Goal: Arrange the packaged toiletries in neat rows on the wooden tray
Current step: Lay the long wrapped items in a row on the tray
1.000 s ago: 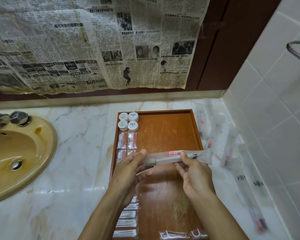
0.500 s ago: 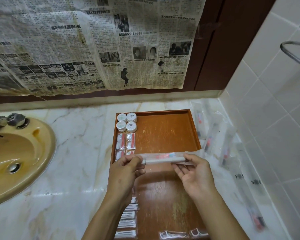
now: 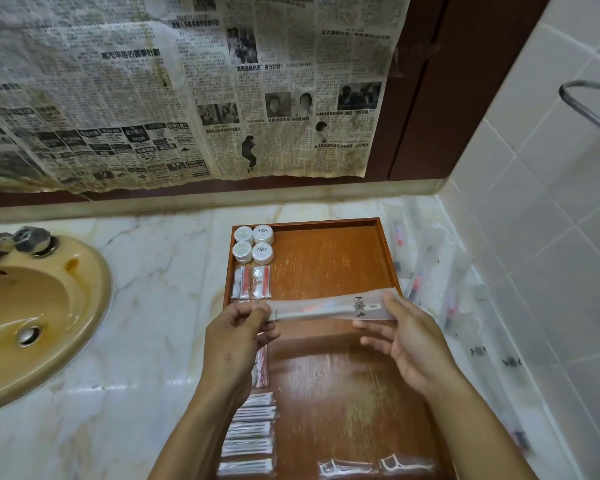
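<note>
a second ago i was holding the toothbrush packet [image 3: 329, 308] tilted and skewed, with its right end high; now it lies level and crosswise between my hands, above the wooden tray [image 3: 329, 268]. my left hand [image 3: 236, 336] has slid out to pinch the packet's left end, thumb on top and fingers curled under it. my right hand [image 3: 409, 337] holds the right end near the printed emblem, thumb along the top edge and fingers loosely spread beneath. the packet is not yet touching the tray as far as i can tell; blur makes that hard to settle.

squaring it up tells me the next step is laying it flat, probably as the first of a new row in the bare middle of the tray, just beyond my hands.

beyond my left hand the round soaps [image 3: 253, 243] sit in a tidy block of four, with small red and white sachets [image 3: 252, 282] right behind my knuckles. nearer me than my left hand runs a column of cotton bud packs [image 3: 248, 434], and floss picks [image 3: 374, 465] lie below my right wrist.

past my right hand, on the table [image 3: 146, 306] by the tiled wall, more toothbrush packets [image 3: 430, 268] lie loose and unsorted, so plenty of the job is left.
</note>
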### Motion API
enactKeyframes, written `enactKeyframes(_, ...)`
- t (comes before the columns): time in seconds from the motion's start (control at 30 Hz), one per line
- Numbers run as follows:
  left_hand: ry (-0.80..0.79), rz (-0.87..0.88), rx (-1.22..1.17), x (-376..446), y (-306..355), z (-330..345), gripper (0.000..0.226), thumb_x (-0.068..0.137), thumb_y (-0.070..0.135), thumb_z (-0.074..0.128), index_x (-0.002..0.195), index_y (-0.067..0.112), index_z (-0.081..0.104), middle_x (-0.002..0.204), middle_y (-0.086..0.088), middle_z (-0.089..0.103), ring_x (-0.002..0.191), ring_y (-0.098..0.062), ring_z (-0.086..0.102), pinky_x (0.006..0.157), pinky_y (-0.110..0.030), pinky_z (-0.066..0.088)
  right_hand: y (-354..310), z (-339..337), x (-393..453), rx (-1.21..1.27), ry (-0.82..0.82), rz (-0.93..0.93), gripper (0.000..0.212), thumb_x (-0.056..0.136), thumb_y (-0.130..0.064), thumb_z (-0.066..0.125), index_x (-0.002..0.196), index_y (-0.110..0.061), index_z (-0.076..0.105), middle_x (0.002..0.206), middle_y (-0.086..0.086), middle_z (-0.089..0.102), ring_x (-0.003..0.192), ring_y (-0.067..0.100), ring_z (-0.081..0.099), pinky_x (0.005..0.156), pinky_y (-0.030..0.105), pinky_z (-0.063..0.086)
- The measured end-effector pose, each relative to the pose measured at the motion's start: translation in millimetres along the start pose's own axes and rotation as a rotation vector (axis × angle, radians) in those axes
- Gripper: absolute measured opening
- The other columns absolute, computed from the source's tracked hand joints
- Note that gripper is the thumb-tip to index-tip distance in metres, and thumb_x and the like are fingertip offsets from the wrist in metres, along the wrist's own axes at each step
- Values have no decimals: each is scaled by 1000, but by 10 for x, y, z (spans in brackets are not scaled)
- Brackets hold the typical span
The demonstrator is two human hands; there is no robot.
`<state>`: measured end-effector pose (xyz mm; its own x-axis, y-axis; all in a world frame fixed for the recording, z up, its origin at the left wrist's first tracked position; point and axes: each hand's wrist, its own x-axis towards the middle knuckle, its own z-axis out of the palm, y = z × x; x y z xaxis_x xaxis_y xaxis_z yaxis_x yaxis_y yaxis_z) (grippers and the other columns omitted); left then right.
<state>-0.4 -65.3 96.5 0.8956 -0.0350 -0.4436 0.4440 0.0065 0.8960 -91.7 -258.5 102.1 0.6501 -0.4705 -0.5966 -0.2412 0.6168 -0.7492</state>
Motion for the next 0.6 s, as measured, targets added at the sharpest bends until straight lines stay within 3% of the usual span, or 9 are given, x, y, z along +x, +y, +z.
enactKeyframes(0.1,-18,-16,-10,-11,-13,10,3,82,-2,68,80,-3,67,84,-13,68,69,-21,64,62,-23,55,-7,-11,39,48,68,42,27,91,-16,62,115,-4,59,94,15,69,62,16,64,47,23,53)
enactKeyframes(0.27,-44,-75,-58,-29,-28,46,13,80,-4,70,70,1,63,90,-15,67,74,-21,63,64,-24,56,110,84,22,189,97,9,15,84,-5,68,95,2,63,76,10,58,65,15,58,55,24,57)
enactKeyframes(0.47,-114,-262,-55,32,-40,-24,10,86,6,70,86,-3,65,80,-15,65,62,-16,66,58,-20,58,134,77,-2,132,137,-75,9,83,-10,68,87,-3,66,71,9,54,57,13,54,55,23,57)
enactKeyframes(0.6,-117,-257,-47,45,-41,-22,8,83,-2,71,81,-3,63,83,-18,64,68,-20,65,57,-18,56,128,74,4,118,145,-70,17,86,-13,67,95,1,64,75,10,57,61,13,58,56,24,57)
